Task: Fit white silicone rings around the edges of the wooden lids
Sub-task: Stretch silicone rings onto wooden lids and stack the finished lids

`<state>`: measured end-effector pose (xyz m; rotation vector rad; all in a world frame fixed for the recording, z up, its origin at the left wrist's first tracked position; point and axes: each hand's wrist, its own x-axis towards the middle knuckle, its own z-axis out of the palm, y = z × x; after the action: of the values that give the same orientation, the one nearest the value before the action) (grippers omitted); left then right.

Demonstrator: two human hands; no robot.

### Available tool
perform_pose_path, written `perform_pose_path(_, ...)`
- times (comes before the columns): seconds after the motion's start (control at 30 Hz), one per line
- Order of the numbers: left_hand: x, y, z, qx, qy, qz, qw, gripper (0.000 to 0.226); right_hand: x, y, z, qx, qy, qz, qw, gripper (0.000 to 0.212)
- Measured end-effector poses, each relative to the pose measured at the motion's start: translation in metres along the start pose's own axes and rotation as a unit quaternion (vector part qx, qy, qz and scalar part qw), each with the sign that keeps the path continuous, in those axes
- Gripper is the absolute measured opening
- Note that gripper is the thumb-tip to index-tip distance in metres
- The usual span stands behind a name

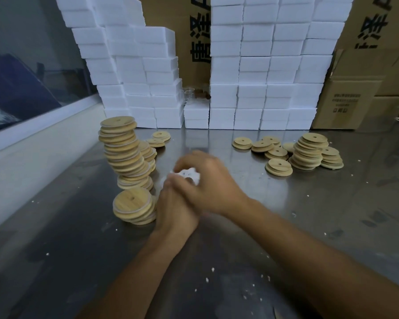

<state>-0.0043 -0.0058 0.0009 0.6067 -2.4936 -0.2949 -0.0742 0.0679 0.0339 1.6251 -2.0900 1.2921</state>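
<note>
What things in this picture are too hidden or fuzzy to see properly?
- Head view: the white bunch between the hands is blurred; no telling how many rings.
- The left hand is half covered by the right hand; its fingers are hidden.
- Any lid in the hands is hidden.
- Small things in the gap between the foam blocks are too small.

The white silicone rings [186,174] sat bunched in a small blurred clump at the centre of the view, gripped between the left hand [174,207] and the right hand [209,185] just above the steel surface. To the left rose a tall leaning stack of ringed lids [122,147], round pale-wood discs with a small centre hole and a white band at the edge, with a short stack of ringed lids [134,209] lying tilted at its foot. Well apart on the right lay the bare wooden lids [309,150], some stacked, others loose and overlapping.
</note>
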Motion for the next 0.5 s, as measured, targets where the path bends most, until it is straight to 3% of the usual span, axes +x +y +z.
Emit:
perform_pose_path(0.13, 0.001, -0.003, 0.007, 0.081, -0.013, -0.006, 0.997, 0.016, -0.016, 0.058, -0.031, -0.012, 0.11, 0.174, 0.979, 0.012)
perform_pose_path(0.2, 0.003, -0.004, 0.009, 0.086, -0.01, -0.003, 0.996, 0.016, -0.027, 0.086, -0.047, -0.087, 0.137, 0.22, 0.962, 0.015)
perform_pose_path(0.37, 0.002, -0.006, 0.01, 0.042, 0.003, -0.009, 0.999, 0.026, -0.039, 0.119, -0.071, -0.25, 0.031, 0.332, 0.909, 0.056)
perform_pose_path(0.5, 0.001, -0.004, 0.008, 0.035, 0.006, 0.002, 0.999, 0.028, -0.037, 0.121, -0.07, -0.305, -0.027, 0.358, 0.882, 0.061)
